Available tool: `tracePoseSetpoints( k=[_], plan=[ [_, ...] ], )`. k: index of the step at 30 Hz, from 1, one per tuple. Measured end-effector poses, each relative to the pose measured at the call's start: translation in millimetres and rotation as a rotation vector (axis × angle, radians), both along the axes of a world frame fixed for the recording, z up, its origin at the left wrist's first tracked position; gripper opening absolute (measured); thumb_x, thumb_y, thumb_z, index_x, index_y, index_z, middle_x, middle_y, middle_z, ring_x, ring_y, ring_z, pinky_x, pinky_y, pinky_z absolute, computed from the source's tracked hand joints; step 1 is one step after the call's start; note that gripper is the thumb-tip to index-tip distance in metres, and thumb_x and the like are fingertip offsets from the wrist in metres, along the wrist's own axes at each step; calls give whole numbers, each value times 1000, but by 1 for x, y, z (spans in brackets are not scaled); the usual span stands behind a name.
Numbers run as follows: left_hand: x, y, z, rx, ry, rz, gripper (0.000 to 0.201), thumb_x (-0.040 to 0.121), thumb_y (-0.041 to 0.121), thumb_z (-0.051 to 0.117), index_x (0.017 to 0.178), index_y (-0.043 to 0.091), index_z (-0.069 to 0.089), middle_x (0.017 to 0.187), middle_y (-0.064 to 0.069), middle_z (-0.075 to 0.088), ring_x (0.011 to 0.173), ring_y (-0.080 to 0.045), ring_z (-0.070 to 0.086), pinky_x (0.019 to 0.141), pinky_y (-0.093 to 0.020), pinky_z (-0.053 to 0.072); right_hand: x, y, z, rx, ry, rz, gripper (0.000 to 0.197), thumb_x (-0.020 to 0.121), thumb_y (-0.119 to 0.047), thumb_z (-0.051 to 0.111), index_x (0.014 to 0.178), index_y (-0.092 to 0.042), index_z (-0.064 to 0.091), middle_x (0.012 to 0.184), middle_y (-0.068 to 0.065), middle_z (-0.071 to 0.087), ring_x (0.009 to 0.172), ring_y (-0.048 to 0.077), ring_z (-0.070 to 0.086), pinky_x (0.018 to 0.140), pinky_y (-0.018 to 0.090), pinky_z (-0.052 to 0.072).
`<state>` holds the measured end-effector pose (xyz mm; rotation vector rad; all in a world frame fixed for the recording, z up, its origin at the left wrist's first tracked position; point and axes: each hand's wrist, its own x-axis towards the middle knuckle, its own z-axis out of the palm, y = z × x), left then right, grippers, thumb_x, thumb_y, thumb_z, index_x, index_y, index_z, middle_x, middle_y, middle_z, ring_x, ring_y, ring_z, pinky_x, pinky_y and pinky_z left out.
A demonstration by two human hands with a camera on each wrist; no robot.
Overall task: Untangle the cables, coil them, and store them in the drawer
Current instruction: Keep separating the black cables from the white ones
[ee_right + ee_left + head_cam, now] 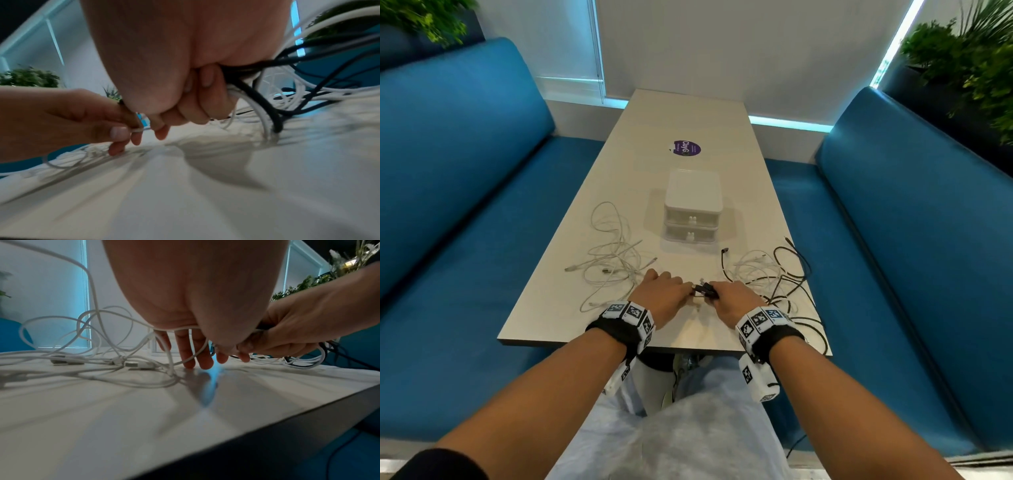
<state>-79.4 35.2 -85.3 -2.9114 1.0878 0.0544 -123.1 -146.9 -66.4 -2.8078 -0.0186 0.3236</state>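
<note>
Low over the near end of the table, the left hand and right hand meet around a small bunch of black and white cable. Right fingers are curled tight round that bunch, black and white strands trailing out to the mixed tangle on the right. Left thumb and forefinger pinch a white strand, the other fingers pointing down to the tabletop. A loose white tangle lies just left of the left hand. Beyond both hands stands the white drawer unit, both drawers closed
</note>
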Motion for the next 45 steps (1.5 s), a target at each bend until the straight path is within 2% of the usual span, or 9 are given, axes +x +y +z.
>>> tracePoseSetpoints(
  k=[4, 11, 15, 19, 24, 28, 34, 38, 45],
  plan=[
    [4, 1, 2, -25, 6, 29, 20, 103, 23, 39, 117, 21, 52, 113, 2, 63, 106, -24, 52, 96, -42, 32, -3, -27, 3, -181, 18, -147, 28, 100, -22, 42, 125, -18, 55, 116, 11, 63, 103, 30, 62, 84, 38, 50],
    [1, 3, 2, -48, 32, 24, 26, 99, 15, 42, 122, 22, 51, 118, 2, 62, 109, -22, 51, 98, -40, 30, -13, -66, 21, -338, -8, -428, 26, 97, -12, 40, 113, -11, 60, 111, 10, 66, 101, 30, 65, 75, 37, 47],
    [1, 3, 2, -78, 26, 26, 26, 98, 16, 43, 121, 22, 53, 118, 3, 61, 109, -21, 52, 98, -40, 31, -8, -60, 26, -227, -79, -448, 23, 98, -17, 40, 111, -15, 59, 105, 11, 66, 93, 30, 64, 72, 35, 47],
    [-1, 0, 4, -151, 18, -17, 28, 98, 17, 45, 121, 25, 57, 122, 4, 56, 109, -20, 51, 98, -39, 31, 3, -33, 22, -17, -88, -302, 23, 100, -28, 43, 113, -20, 61, 100, 11, 68, 87, 31, 65, 77, 40, 55],
    [-4, -1, 13, -200, -56, 21, 28, 97, 19, 49, 124, 21, 56, 129, 0, 49, 114, -23, 50, 102, -42, 32, 8, -2, 14, 123, -36, -214, 32, 98, -33, 48, 116, -10, 63, 107, 15, 67, 97, 34, 64, 81, 37, 53],
    [1, 3, 28, -258, -181, 167, 28, 91, 11, 47, 117, 14, 56, 127, -5, 48, 110, -27, 48, 95, -40, 34, 8, 0, 8, 168, 24, -251, 34, 98, -28, 43, 117, -6, 60, 109, 17, 65, 95, 32, 63, 76, 34, 50],
    [14, 14, 32, -3, -68, 390, 35, 85, 16, 48, 118, 14, 59, 135, -12, 46, 124, -33, 39, 104, -44, 26, 8, 1, 4, 296, 8, -323, 29, 102, -25, 40, 107, -17, 68, 109, 11, 67, 95, 29, 63, 74, 29, 43],
    [13, 17, 27, 105, -17, 382, 28, 85, 20, 49, 111, 19, 61, 120, -2, 58, 119, -27, 44, 103, -45, 25, 11, 8, 2, 334, -33, -351, 30, 102, -25, 39, 101, -20, 68, 105, 8, 68, 95, 29, 64, 73, 30, 42],
    [12, 10, 25, -219, -29, 178, 59, 76, -6, 55, 127, 22, 48, 127, 1, 50, 106, -26, 54, 99, -40, 30, 15, 11, -2, 371, -63, -389, 28, 102, -25, 42, 104, -16, 68, 101, 12, 67, 91, 31, 63, 70, 31, 44]
  ],
)
